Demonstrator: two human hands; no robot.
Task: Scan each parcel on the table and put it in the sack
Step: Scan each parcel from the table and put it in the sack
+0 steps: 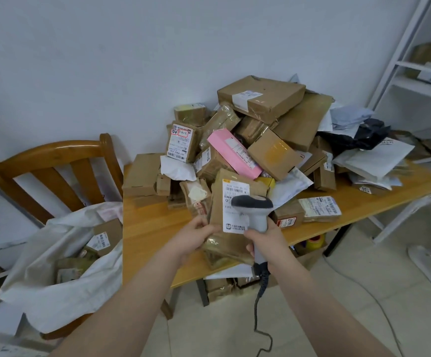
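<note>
My left hand (pixel 196 237) grips the left edge of a brown taped parcel (pixel 228 243) held upright over the table's front edge, its white label facing me. My right hand (pixel 266 240) grips the handle of a grey barcode scanner (pixel 254 204), whose head lies right over that label. A tall heap of cardboard boxes (pixel 260 96), a pink box (pixel 235 153) and white mailers covers the wooden table (pixel 147 225). To the left a white sack (pixel 62 287) stands open with several parcels inside.
A wooden chair (pixel 55 171) stands behind the sack. A white metal shelf (pixel 415 73) rises at the right, with a fan base (pixel 430 264) on the floor. More parcels lie under the table. The scanner's coiled cable (pixel 258 315) hangs down to the tiled floor.
</note>
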